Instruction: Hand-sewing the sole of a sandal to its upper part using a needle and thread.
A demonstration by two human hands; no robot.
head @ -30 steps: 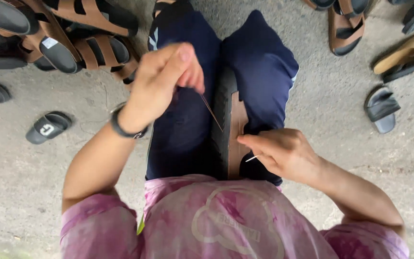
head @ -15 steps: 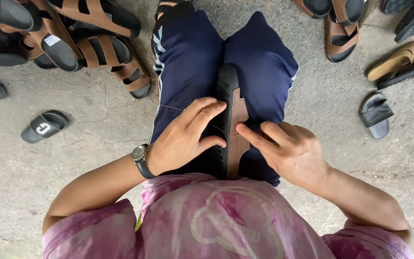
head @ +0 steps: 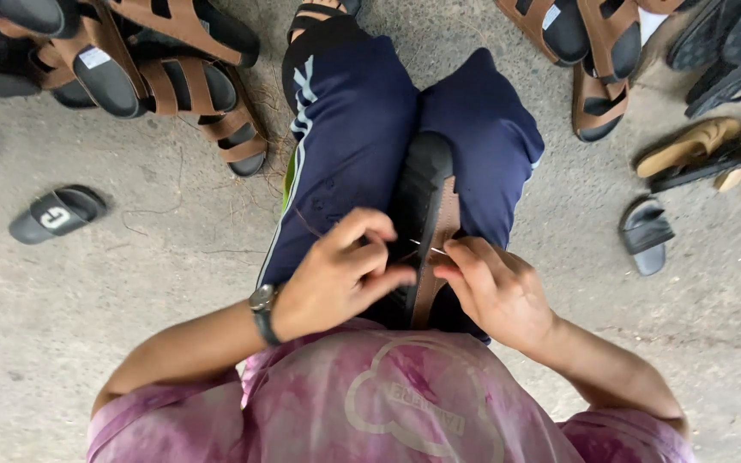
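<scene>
Between the knees: dark sandal [head: 426, 206], tan edge up, mid-stitch. Left hand [head: 336, 279] pinching thread beside it; right hand [head: 495, 291] pinching needle [head: 429, 249] at the edge. Next, likely: steady pull-through. More sandals [head: 173, 86] around.

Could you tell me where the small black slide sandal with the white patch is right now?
In the head view, the small black slide sandal lies alone on the grey concrete floor, at the person's left, just below the heap of brown strap sandals.

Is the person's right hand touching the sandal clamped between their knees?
Touching. The head view shows the right hand with its fingertips pressed on the brown edge of the sandal, pinching a thin needle there.
</scene>
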